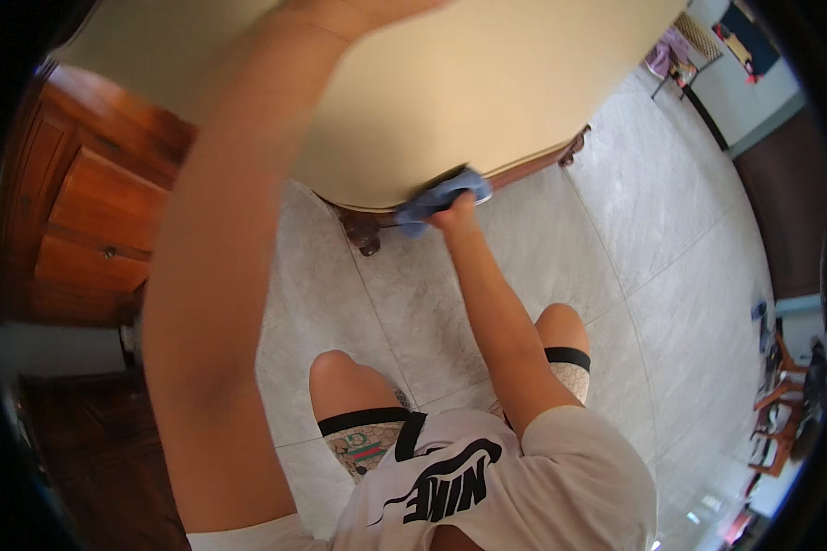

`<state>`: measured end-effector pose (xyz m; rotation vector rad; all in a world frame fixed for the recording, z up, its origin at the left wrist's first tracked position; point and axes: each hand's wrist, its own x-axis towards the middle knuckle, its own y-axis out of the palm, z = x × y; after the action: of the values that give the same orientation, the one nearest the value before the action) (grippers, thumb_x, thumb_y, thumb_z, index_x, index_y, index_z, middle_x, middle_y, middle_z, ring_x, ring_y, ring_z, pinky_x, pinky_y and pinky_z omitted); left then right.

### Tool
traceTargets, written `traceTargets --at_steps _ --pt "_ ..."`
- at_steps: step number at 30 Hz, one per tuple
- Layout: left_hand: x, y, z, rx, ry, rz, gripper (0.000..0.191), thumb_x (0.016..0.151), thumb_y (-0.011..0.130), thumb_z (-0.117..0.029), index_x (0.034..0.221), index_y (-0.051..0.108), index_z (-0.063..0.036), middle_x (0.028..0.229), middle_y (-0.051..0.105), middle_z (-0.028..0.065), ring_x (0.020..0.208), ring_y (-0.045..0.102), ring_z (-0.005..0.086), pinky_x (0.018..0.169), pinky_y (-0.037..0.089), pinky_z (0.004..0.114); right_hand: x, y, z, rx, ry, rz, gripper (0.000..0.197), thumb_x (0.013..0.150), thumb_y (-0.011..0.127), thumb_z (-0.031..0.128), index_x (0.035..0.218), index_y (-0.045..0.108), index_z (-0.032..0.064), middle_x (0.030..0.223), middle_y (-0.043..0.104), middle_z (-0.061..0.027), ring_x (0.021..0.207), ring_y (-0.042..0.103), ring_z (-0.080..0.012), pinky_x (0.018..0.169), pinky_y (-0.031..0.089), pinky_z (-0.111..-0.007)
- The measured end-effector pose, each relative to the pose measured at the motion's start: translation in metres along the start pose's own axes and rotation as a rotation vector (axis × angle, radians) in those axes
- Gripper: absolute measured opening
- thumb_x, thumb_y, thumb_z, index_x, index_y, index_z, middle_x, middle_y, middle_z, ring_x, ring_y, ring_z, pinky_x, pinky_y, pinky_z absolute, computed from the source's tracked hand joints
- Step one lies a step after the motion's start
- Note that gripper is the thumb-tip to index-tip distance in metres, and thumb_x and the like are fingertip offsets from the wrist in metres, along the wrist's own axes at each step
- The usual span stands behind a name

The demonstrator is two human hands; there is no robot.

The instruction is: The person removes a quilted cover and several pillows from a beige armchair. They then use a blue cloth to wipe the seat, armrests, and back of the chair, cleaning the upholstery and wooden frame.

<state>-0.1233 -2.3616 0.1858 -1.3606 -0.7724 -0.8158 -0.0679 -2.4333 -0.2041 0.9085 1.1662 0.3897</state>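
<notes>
My right hand (457, 211) holds a bunched blue cloth (441, 200) at the lower edge of a large cream-coloured panel (482, 89), which stands on a dark wooden base with carved feet. A dark, blurred strip shows along the cloth's upper side; whether it is an object or a shadow, I cannot tell. My left arm reaches up past the panel's face. Only the wrist and part of my left hand (379, 8) show at the top edge, with the fingers cut off, so what they touch is hidden.
A carved foot (363, 234) of the base rests on the grey tiled floor (427, 330) near my knees. To the left stands a wooden cabinet (103, 227) with a knob. Wooden chairs (775, 441) are at the far right, and a chair with purple cloth (672, 52) is at the upper right.
</notes>
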Motion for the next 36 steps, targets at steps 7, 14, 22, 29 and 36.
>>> traceTargets --at_steps 7,14,22,29,36 --pt "-0.106 -0.022 -0.003 0.132 0.232 0.200 0.044 0.085 0.060 -0.048 0.120 0.065 -0.0210 0.138 0.051 0.0059 0.134 0.040 0.0237 0.109 0.030 0.046 -0.064 0.090 0.021 -0.612 -0.915 0.099 0.053 0.097 0.049 0.029 0.141 0.034 0.0046 0.133 0.042 -0.0218 0.123 0.045 -0.0359 0.101 0.039 -0.045" --pt "-0.231 -0.050 -0.041 -0.320 -0.353 -0.043 0.048 0.088 0.061 -0.030 0.131 0.056 -0.0076 0.144 0.044 0.0162 0.137 0.034 0.0350 0.111 0.027 0.045 -0.146 0.075 -0.047 -1.632 -1.641 0.322 0.076 0.070 0.066 -0.003 0.140 0.040 0.0098 0.123 0.040 -0.0244 0.114 0.044 -0.0423 0.098 0.036 -0.044" --pt "-0.312 -0.086 -0.078 -1.357 -1.287 -0.583 0.061 0.096 0.053 -0.032 0.148 0.028 -0.0134 0.149 0.031 0.0103 0.138 0.030 0.0261 0.112 0.025 0.035 -0.188 0.115 -0.098 -1.683 -0.522 1.204 0.080 0.074 0.062 0.006 0.147 0.029 0.0084 0.138 0.042 -0.0218 0.130 0.040 -0.0339 0.108 0.031 -0.038" --pt "-0.288 -0.131 -0.023 -1.751 -1.302 -0.895 0.051 0.096 0.051 -0.031 0.142 0.038 -0.0124 0.134 0.047 0.0087 0.123 0.048 0.0196 0.098 0.046 0.035 -0.254 0.218 -0.140 -2.477 -1.292 1.251 0.063 0.087 0.061 0.040 0.143 0.041 0.0202 0.149 0.036 -0.0131 0.138 0.032 -0.0348 0.110 0.028 -0.046" --pt "-0.177 -0.162 0.072 -1.073 -0.907 -1.086 0.060 0.092 0.059 -0.032 0.143 0.038 -0.0077 0.139 0.044 0.0163 0.127 0.045 0.0275 0.104 0.038 0.038 -0.255 0.332 -0.110 -2.150 -2.909 0.506 0.057 0.087 0.055 0.050 0.140 0.044 0.0346 0.154 0.030 0.0042 0.143 0.025 -0.0237 0.112 0.020 -0.056"
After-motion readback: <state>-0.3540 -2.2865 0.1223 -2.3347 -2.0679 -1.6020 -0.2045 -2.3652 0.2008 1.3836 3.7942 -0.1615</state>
